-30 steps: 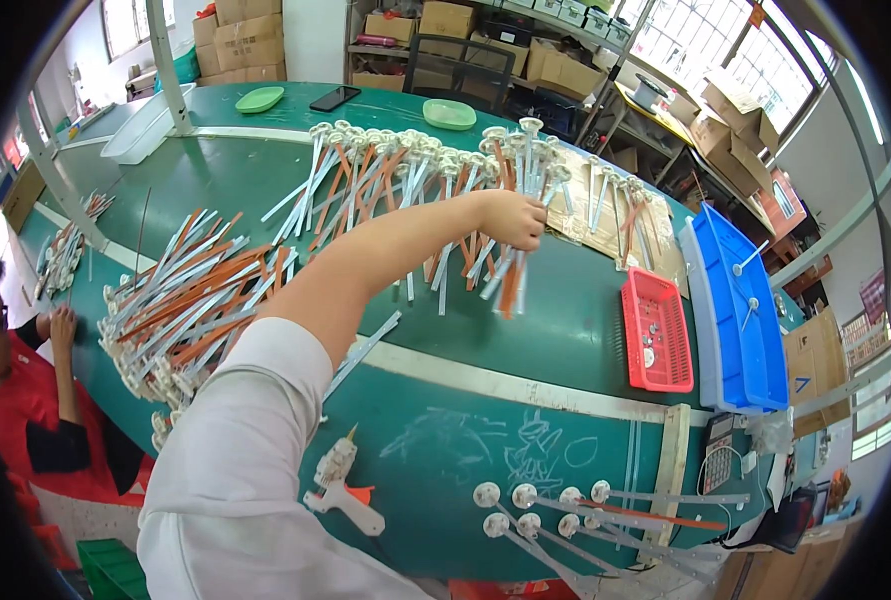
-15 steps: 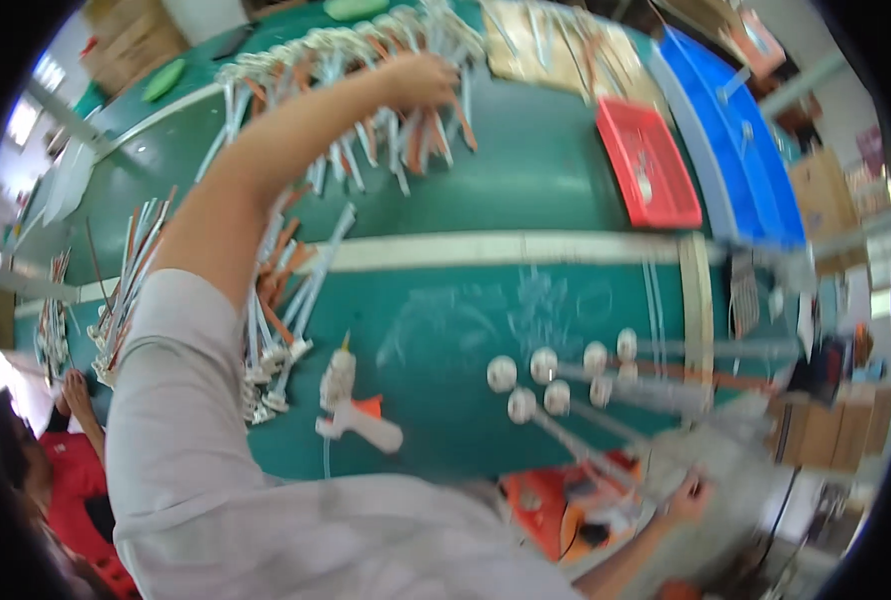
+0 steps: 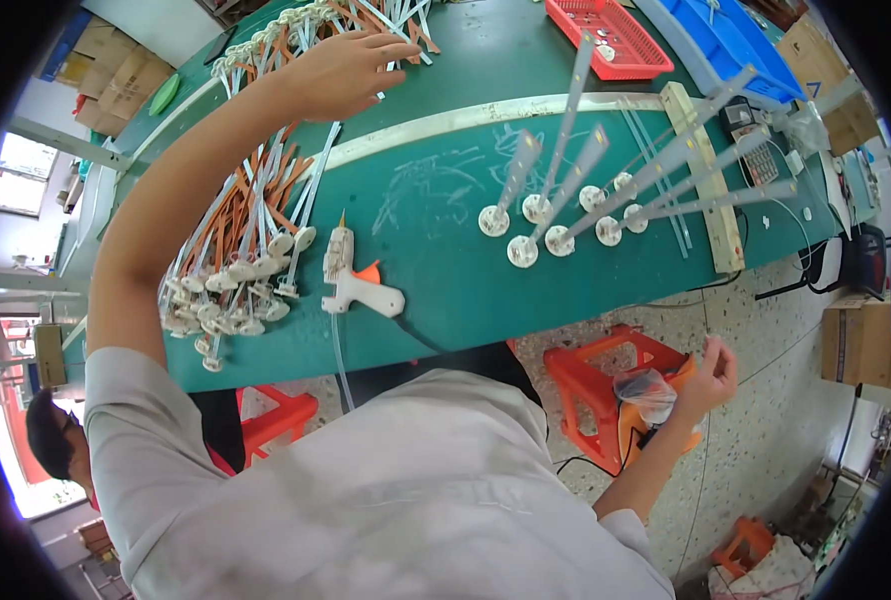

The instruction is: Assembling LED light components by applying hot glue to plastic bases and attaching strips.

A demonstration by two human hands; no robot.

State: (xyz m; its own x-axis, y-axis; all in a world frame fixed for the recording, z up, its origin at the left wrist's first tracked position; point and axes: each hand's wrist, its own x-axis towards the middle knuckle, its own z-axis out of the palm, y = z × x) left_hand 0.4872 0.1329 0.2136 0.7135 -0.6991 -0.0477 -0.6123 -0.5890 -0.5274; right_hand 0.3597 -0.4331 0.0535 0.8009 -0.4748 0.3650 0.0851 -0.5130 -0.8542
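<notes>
My left hand [image 3: 354, 74] reaches over the far side of the green table with its fingers stretched out and apart. It holds nothing visible, and a pile of white and orange-brown strips [image 3: 371, 18] lies beneath and beyond it. My right hand [image 3: 708, 380] is off the table at the right, above the floor, with its fingers curled and nothing showing in them. On the table between my arms lies a white glue gun [image 3: 358, 278] with an orange trigger. To its right stand several clear strips on round white bases [image 3: 523, 251].
A bundle of orange-brown and white strips with white discs [image 3: 234, 285] lies at the left. A red basket [image 3: 621, 70] and a blue tray [image 3: 711, 35] sit at the far right. Pale wooden bars [image 3: 706, 185] edge the table. Red stools [image 3: 586, 400] stand below; a person [image 3: 56, 440] is at far left.
The view has shifted, so the table items sit higher in the picture. My left hand has gone from among the far strips to above their near side. My right hand is raised.
</notes>
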